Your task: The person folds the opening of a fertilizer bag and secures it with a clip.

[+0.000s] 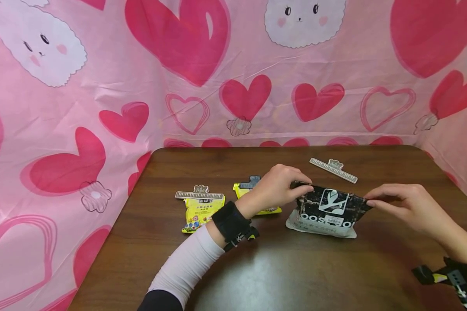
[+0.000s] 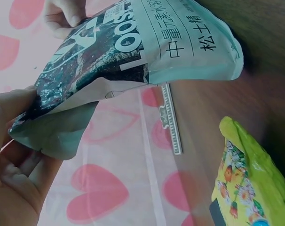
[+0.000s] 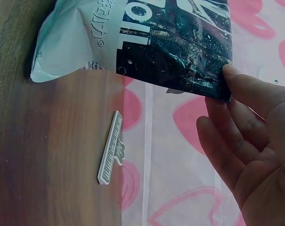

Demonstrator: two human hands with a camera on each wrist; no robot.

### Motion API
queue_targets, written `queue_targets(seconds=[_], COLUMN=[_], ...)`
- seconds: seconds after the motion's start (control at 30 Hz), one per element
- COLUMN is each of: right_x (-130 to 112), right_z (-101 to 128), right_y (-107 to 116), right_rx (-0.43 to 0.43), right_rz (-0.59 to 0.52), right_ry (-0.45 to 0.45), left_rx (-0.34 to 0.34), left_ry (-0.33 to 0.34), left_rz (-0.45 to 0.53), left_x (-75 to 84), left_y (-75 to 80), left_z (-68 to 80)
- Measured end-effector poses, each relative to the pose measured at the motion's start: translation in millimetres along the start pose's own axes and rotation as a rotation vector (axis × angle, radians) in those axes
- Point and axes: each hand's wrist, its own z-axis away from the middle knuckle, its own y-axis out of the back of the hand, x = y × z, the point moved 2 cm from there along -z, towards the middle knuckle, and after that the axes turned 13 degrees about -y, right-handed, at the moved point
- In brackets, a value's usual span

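Note:
A black and white printed pouch stands on the table, its black top edge stretched between two hands. My left hand pinches the top left corner between thumb and fingers. At the opposite top corner, my right hand pinches the edge with thumb and fingertips. In the left wrist view the pouch shows its printed front and a folded side. The right wrist view has the thumb on the front of the pouch, with fingers behind it. Behind the pouch lies a white piano-keyboard clip.
To the left lies a yellow packet with a white keyboard clip across its top. A second yellow packet, partly hidden by the left hand, carries a dark clip. A pink heart-patterned cloth hangs behind the wooden table.

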Motion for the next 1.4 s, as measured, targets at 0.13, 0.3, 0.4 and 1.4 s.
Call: queue_targets(seconds=[0.13, 0.3, 0.4, 1.4], right_x=[3, 4, 4, 16], right_z=[1, 1, 0, -29], right_y=[-1, -3, -4, 9], right_rx=[0.003, 0.018, 0.032, -0.128], right_rz=[-0.006, -0.014, -0.01, -0.023], right_ry=[-0.025, -0.046, -0.044, -0.063], left_rx=[0.019, 0.022, 0.041, 0.081], left_ry=[0.025, 0.037, 0.024, 0.063], left_rz=[0.026, 0.043, 0.042, 0.133], left_x=[-1.8, -2.7, -3.2, -7.1], left_y=[0.6, 0.8, 1.4, -2.6], left_z=[1.9, 2.2, 2.4, 10.4])
